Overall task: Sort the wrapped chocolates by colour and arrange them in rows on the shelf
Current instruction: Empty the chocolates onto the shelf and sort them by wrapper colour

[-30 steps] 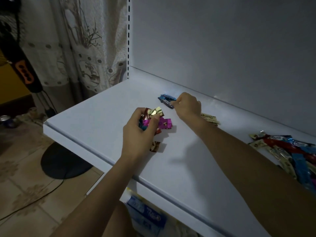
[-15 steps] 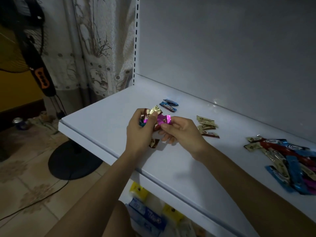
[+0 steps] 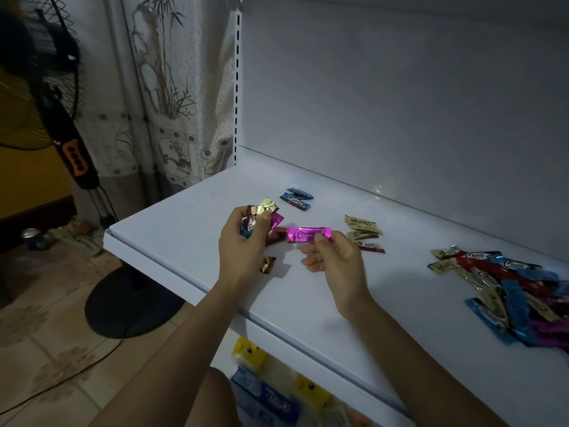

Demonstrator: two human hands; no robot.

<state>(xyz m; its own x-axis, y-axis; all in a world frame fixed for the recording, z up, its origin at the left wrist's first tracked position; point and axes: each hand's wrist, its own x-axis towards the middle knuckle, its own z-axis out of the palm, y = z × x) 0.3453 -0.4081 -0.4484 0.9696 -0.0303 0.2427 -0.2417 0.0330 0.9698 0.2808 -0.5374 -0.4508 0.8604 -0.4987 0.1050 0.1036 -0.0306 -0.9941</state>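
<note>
A person's right hand (image 3: pixel 332 260) pinches a magenta chocolate (image 3: pixel 308 234) by its right end between thumb and fingers, holding it level above the white shelf (image 3: pixel 184 229). Just left of that grip, the left hand (image 3: pixel 243 251) clutches a mixed bundle of chocolates (image 3: pixel 265 212), with gold, magenta, brown and blue wrappers showing. Beyond both hands, two blue chocolates (image 3: pixel 295 198) lie side by side near the back panel. Just right of the pinched sweet lie cream chocolates (image 3: pixel 361 228), with a red chocolate (image 3: pixel 371 246) nearest the hand. Well to the right of the grip, an unsorted pile (image 3: pixel 508 288) spreads across the shelf. A standing fan (image 3: pixel 67 143) is at far left.
</note>
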